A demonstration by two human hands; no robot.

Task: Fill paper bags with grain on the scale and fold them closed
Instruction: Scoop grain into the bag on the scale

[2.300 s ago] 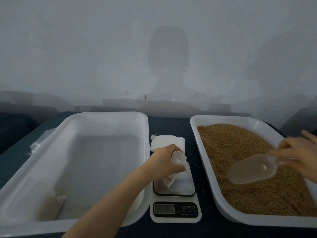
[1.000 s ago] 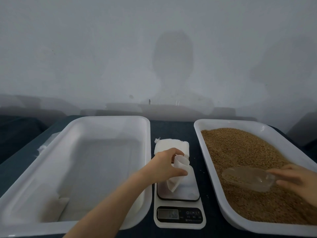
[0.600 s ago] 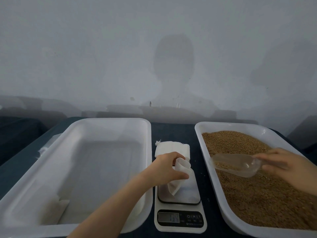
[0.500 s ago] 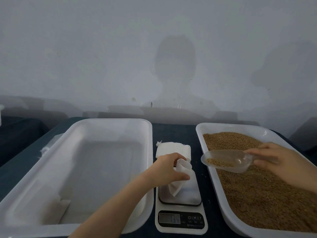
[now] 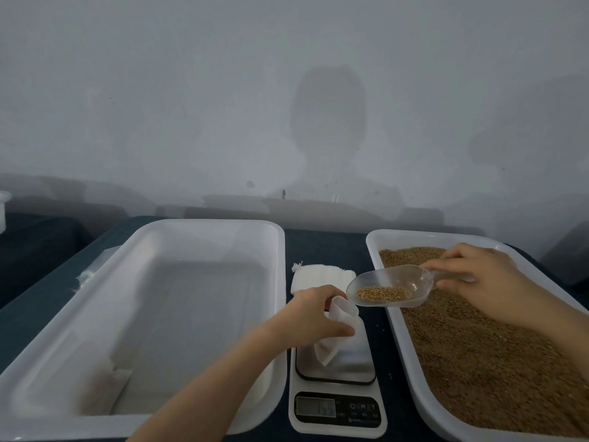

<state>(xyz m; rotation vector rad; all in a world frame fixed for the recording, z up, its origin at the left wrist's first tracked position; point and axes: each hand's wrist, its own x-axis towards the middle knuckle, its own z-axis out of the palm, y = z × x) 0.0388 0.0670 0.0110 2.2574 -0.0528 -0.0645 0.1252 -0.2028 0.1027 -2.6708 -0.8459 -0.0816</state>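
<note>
Lifts scoop [image 5: 387, 287] out of the grain since earlier, parks its lip just beside the bag [image 5: 331, 346] mouth. Keeps bag bottom on scale [image 5: 336, 406] platform, left hand [image 5: 314, 317] curled round the neck. Pinches scoop handle in right hand [image 5: 478, 279], small grain load inside. Risks spill onto scale: narrow mouth, limp paper, tipping too fast. Skews reading if pressing down. Sits between empty tray [image 5: 207, 224] and grain tray [image 5: 373, 247].

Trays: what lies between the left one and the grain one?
Head view: the scale, the bag the left hand holds on it, spare bags behind, the scoop's mouth above.
</note>
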